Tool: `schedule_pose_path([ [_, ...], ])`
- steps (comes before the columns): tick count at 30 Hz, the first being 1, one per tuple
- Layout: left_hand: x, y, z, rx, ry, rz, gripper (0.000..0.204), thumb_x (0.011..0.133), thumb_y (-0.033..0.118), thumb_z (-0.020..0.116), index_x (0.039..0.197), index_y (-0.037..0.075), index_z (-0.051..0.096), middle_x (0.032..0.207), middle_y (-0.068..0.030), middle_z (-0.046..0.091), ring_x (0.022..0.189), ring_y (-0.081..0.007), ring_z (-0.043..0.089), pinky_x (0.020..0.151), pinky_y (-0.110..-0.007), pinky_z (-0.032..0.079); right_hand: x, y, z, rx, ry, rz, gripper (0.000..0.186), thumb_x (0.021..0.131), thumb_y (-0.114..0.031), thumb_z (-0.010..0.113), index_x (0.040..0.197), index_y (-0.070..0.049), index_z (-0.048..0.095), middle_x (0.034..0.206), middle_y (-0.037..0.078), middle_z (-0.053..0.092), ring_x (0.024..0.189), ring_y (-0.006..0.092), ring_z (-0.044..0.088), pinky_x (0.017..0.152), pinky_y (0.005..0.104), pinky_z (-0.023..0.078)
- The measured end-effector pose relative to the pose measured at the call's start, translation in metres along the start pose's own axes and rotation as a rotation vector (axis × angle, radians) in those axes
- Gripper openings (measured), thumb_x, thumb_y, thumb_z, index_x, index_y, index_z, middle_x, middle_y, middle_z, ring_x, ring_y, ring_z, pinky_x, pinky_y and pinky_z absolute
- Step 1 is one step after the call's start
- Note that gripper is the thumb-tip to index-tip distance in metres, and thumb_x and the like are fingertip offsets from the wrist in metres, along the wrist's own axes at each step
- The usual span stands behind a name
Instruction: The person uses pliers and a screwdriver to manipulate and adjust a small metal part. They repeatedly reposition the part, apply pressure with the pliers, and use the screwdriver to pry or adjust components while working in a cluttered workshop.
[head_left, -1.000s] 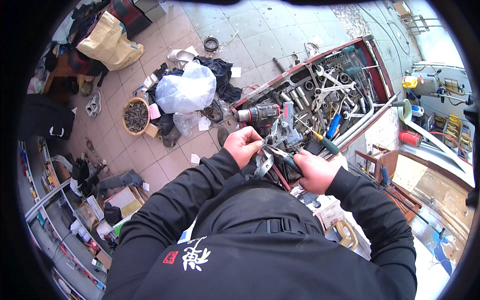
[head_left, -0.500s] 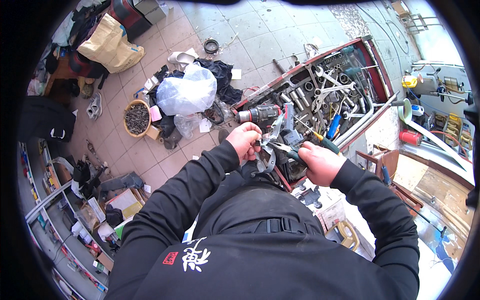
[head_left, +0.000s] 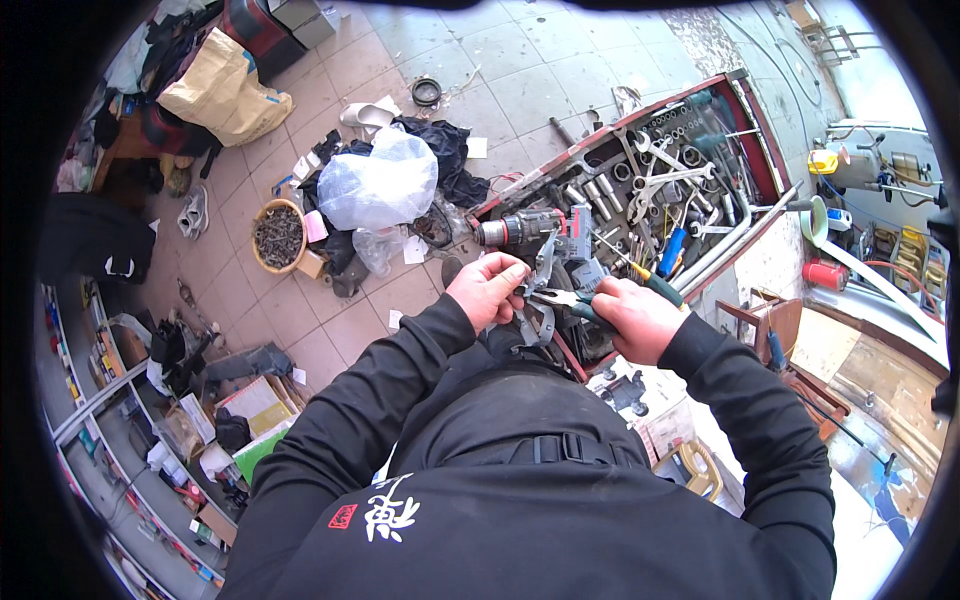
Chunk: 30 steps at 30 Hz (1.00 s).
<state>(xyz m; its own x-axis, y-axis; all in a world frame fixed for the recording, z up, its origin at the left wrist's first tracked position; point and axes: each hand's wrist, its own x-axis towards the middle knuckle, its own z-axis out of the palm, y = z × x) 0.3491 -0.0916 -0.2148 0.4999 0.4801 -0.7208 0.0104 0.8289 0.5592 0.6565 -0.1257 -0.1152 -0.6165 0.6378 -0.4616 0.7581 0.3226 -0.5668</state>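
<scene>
My left hand (head_left: 485, 292) is closed in a pinch at the end of a bent grey strip-like piece (head_left: 546, 264). Its curved lower part hangs beneath the fingers; whether it is metal or plastic I cannot tell. My right hand (head_left: 638, 316) wraps round the dark handles of a pair of pliers (head_left: 562, 298). The pliers' jaws point left and meet the grey piece close to my left fingertips; whether they grip it is too small to tell. Just beyond my hands, a cordless drill (head_left: 520, 228) lies on the near left end of the red tool tray (head_left: 568, 152).
Wrenches (head_left: 672, 180), sockets and a blue-handled screwdriver (head_left: 671, 250) fill the tray. Left of it, on the tiled floor, are a clear plastic bag (head_left: 385, 180) and a round tub of bolts (head_left: 280, 238). Shelves (head_left: 120, 420) stand at lower left, a wooden bench (head_left: 880, 385) at right.
Both hands stay close together at the grey piece, which has turned slightly. My left fingers have shifted a little on it. The whole view has moved slightly.
</scene>
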Motion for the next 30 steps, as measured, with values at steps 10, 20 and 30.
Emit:
schedule_pose_path([
  [10, 0.001, -0.012, -0.009, 0.012, -0.052, 0.211, 0.019, 0.116, 0.023, 0.066, 0.128, 0.008, 0.065, 0.099, -0.0023, 0.071, 0.078, -0.0094, 0.069, 0.068, -0.026, 0.057, 0.011, -0.004, -0.009, -0.085, 0.039, -0.022, 0.026, 0.076, 0.002, 0.068, 0.102, 0.000, 0.066, 0.112, 0.021, 0.061, 0.106, 0.0437, 0.064, 0.091, 0.0518, 0.056],
  [20, 0.006, -0.016, -0.020, 0.188, -0.077, 0.299, 0.015, 0.115, 0.012, 0.063, 0.129, 0.006, 0.064, 0.098, -0.0010, 0.068, 0.075, -0.0086, 0.063, 0.072, -0.028, 0.056, 0.024, -0.002, -0.007, -0.083, -0.002, -0.011, 0.026, 0.081, -0.006, 0.075, 0.107, -0.003, 0.073, 0.108, 0.022, 0.065, 0.103, 0.0421, 0.069, 0.090, 0.0517, 0.058],
  [30, 0.010, -0.016, -0.023, -0.094, -0.037, 0.139, 0.019, 0.118, 0.023, 0.063, 0.133, 0.011, 0.066, 0.096, -0.0007, 0.067, 0.068, -0.0084, 0.064, 0.064, -0.026, 0.056, 0.021, -0.009, -0.011, -0.176, 0.078, -0.024, 0.024, 0.079, -0.007, 0.076, 0.103, -0.004, 0.071, 0.108, 0.021, 0.065, 0.101, 0.0410, 0.068, 0.088, 0.0508, 0.057],
])
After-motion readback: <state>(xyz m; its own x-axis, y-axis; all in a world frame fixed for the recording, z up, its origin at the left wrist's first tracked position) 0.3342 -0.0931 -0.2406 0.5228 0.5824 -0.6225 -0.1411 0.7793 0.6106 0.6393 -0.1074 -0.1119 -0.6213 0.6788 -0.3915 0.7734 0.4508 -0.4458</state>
